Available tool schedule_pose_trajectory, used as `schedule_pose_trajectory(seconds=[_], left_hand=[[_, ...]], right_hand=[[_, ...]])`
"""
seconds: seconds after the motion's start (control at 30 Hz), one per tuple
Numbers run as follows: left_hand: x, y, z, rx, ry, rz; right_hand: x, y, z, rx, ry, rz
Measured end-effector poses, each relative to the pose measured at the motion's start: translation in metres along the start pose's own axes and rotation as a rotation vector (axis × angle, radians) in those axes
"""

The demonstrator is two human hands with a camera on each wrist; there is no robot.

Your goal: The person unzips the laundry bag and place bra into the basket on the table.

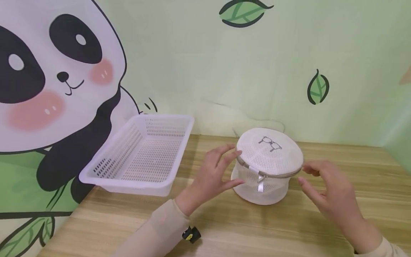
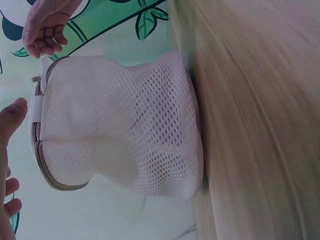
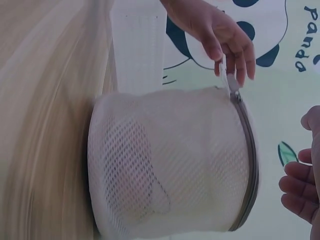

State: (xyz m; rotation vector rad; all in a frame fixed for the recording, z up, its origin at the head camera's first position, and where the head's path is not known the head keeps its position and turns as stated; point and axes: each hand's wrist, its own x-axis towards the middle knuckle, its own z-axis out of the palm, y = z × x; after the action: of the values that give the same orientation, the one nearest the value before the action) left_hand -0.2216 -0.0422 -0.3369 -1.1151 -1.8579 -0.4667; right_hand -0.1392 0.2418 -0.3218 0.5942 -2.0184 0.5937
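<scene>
A white round mesh laundry bag (image 1: pixel 269 153) stands upright on the wooden table. Its flat lid bears a drawing of glasses, and a grey-brown zipper runs around the rim, with a white fabric tab (image 1: pixel 261 185) at the front. Something faintly pinkish (image 3: pixel 127 160) shows through the mesh in the right wrist view; its kind is hidden. My left hand (image 1: pixel 208 175) is spread at the bag's left side, fingertips right at the lid's rim. On the other side, my right hand (image 1: pixel 337 192) has loosely bent fingers close to the rim, holding nothing.
Left of the bag sits a white plastic basket (image 1: pixel 170 185) with slotted walls. A small black object (image 1: pixel 191 234) with a yellow mark lies near the left sleeve. Behind the table (image 1: pixel 244 228) rises a green wall covering (image 1: pixel 192 64) with a panda and leaves.
</scene>
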Motion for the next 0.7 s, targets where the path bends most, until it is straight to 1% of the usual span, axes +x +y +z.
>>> schedule_pose_trajectory(seconds=[0.17, 0.3, 0.5, 0.7], left_hand=[[0.004, 0.002, 0.002, -0.006, 0.051, 0.061], [0.006, 0.006, 0.006, 0.001, 0.063, 0.095], [0.009, 0.011, 0.011, -0.021, 0.056, 0.129], [0.013, 0.009, 0.015, -0.020, 0.023, 0.149]], right_hand=[[0.001, -0.013, 0.002, 0.017, -0.032, -0.017], [-0.001, -0.022, 0.005, 0.024, -0.052, -0.033], [-0.004, -0.033, 0.013, 0.034, -0.076, -0.053], [0.000, -0.038, 0.020, 0.027, -0.084, -0.058]])
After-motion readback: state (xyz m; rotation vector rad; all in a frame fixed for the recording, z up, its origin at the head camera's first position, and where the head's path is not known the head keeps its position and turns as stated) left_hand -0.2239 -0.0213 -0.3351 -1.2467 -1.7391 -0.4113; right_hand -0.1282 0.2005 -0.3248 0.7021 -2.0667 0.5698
